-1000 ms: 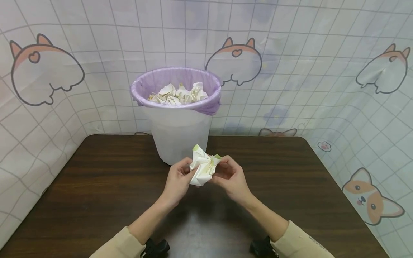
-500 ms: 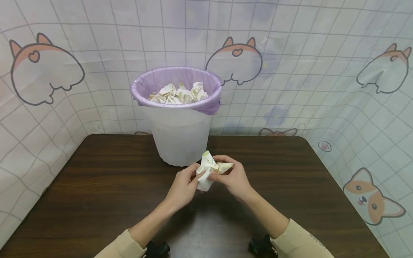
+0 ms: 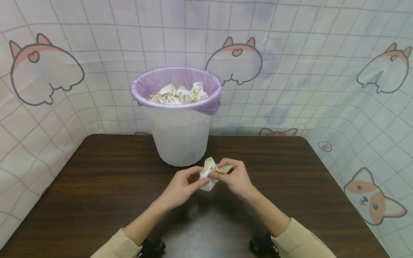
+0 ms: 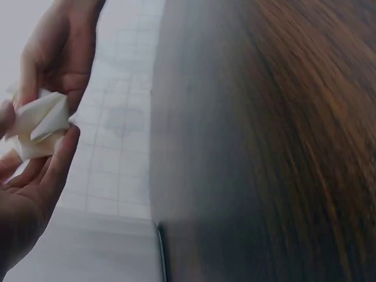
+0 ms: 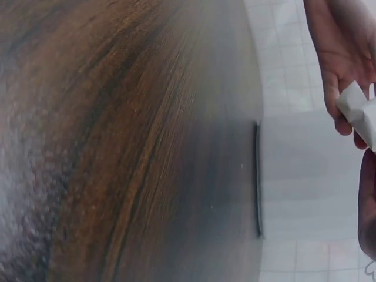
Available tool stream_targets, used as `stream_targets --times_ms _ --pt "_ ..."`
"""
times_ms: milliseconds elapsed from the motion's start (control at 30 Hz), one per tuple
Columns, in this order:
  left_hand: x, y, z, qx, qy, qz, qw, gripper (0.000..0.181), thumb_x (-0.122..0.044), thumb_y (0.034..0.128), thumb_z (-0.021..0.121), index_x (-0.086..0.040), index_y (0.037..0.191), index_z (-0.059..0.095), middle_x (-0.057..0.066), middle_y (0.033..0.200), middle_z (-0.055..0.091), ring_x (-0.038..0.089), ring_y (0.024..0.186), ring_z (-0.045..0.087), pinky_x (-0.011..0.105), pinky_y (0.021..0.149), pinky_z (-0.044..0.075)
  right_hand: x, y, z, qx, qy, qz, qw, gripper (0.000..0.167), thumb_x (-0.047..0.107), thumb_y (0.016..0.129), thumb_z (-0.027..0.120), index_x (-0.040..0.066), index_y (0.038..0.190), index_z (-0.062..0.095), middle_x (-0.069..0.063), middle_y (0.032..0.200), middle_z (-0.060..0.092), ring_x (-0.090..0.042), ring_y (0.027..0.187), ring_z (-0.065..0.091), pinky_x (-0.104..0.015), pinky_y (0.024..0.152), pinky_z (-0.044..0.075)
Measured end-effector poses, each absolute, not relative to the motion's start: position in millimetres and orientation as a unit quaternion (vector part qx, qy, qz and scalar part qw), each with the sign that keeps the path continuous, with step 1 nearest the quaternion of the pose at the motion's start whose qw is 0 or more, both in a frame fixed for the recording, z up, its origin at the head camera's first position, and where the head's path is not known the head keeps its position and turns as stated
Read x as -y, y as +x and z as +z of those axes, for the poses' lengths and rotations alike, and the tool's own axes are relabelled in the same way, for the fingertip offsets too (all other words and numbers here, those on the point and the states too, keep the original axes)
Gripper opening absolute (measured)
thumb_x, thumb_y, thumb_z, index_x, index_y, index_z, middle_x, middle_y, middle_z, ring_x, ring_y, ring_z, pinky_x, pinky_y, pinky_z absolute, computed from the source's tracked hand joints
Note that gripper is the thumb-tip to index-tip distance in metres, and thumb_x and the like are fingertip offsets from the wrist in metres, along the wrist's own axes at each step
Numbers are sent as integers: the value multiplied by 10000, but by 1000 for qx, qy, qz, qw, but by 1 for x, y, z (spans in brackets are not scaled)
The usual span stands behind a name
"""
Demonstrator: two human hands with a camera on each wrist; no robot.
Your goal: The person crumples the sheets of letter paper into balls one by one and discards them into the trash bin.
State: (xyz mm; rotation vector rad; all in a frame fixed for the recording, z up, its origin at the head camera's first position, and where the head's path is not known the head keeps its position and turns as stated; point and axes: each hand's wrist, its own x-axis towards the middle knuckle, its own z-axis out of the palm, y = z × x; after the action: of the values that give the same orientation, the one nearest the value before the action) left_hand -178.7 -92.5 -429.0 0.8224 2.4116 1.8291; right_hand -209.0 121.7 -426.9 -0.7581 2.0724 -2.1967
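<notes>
A crumpled white paper (image 3: 210, 181) with greenish-yellow edges is held between both hands above the dark table, in front of the bin. My left hand (image 3: 180, 186) holds its left side, thumb across the front. On the other side, my right hand (image 3: 235, 179) pinches the paper between thumb and fingers. In the left wrist view, the paper (image 4: 44, 123) sits between the fingers of my left hand (image 4: 35, 194), with my right hand (image 4: 67, 47) above it. The right wrist view cuts off the paper (image 5: 359, 114) and my right hand (image 5: 368, 205) at the frame's edge.
Behind the hands a translucent white bin (image 3: 180, 136) stands on the brown wooden table (image 3: 96, 200). A purple bag (image 3: 142, 94) lines it, and crumpled papers (image 3: 184, 95) lie inside. A gridded curtain with cartoon dogs (image 3: 306, 71) surrounds the table's back and sides.
The paper has moved a little right and down, and looks more bunched. My right thumb has come over its front. My left fingers have shifted their hold. The bin has not moved.
</notes>
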Motion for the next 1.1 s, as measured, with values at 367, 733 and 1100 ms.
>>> stream_targets --times_ms 367,733,1100 --pt "84 -179 -436 -768 202 599 -102 208 -67 1015 654 -21 1217 662 73 959 720 162 791 644 291 663 539 -111 -203 -430 -679 -191 -708 -21 368 -48 894 767 -71 1235 632 -170 1121 711 -208 952 698 -297 807 584" --pt "82 -181 -439 -692 167 698 -70 217 27 1003 629 3 1214 586 209 925 717 201 736 715 386 616 597 -96 -201 -440 -685 -299 -650 -137 177 -141 901 699 -44 1047 719 -165 1053 725 -145 877 667 -239 705 549" --pt "90 -190 -437 -670 141 726 -69 153 112 953 644 40 868 539 170 964 727 182 739 706 343 587 595 -114 -210 -432 -652 -412 -637 -14 285 4 1049 556 -95 1306 628 -143 1209 663 -236 946 656 -467 673 599"
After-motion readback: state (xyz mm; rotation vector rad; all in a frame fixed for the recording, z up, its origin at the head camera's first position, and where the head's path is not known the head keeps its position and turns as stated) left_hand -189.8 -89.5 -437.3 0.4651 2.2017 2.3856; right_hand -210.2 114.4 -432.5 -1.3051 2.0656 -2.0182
